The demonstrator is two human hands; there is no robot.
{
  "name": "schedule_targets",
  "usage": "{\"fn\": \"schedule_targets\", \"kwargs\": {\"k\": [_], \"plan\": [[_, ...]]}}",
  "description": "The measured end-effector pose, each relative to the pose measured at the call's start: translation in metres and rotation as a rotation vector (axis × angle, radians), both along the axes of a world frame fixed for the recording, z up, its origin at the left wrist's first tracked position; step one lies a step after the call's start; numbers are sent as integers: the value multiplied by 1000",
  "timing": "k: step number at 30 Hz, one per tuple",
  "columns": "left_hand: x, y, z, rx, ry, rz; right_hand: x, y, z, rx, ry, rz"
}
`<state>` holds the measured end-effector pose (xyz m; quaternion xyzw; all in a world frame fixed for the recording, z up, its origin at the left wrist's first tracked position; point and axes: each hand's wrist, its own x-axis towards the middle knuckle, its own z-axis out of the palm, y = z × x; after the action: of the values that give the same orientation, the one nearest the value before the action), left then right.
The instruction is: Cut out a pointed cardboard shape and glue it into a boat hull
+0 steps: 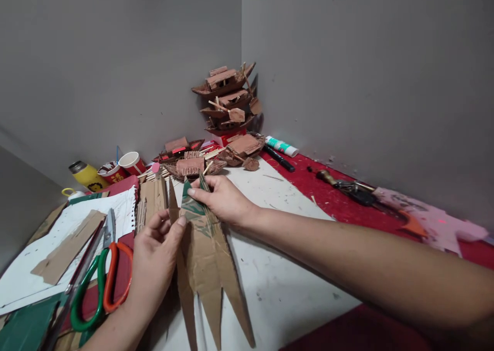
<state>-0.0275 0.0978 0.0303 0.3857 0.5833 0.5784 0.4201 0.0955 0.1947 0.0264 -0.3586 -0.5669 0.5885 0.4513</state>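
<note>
A brown cardboard cutout (pixel 206 268) with long pointed strips hangs over the white work surface, held up between both hands. Its upper part carries a green printed pattern. My left hand (pixel 160 253) pinches the cutout's left edge between thumb and fingers. Near the pointed top, my right hand (pixel 219 199) grips the right side, its thumb lying on the printed face and its fingers behind. Just left of my left hand lie scissors (pixel 102 279) with one green and one orange handle loop.
Small cardboard boats (pixel 224 81) are stacked in the corner, with more (pixel 191 167) below. Two paper cups (pixel 131 160) and a yellow bottle (pixel 87 175) stand at back left. A marker (pixel 280 158), a glue tube (pixel 281 146) and a glue gun (pixel 357 192) lie along the right wall.
</note>
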Motion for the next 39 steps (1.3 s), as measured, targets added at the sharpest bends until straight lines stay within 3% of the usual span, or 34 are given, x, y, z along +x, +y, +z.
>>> {"fn": "schedule_targets", "kwargs": {"k": [3, 9, 21, 27, 31, 39], "plan": [[-3, -1, -1, -6, 114, 42, 2, -2, 2, 0, 0, 3], [-7, 2, -1, -52, 160, -23, 5, -11, 12, -218, 0, 349], [-3, 0, -6, 21, 366, -108, 0, -20, 0, -116, -145, 237], [-6, 5, -1, -33, 146, -49, 3, -15, 8, -160, -67, 278], [-7, 6, -1, -59, 89, -76, 6, -13, 11, -122, -138, 300], [-5, 1, -10, -10, 378, -152, 4, -19, 5, 46, -347, 251]]}}
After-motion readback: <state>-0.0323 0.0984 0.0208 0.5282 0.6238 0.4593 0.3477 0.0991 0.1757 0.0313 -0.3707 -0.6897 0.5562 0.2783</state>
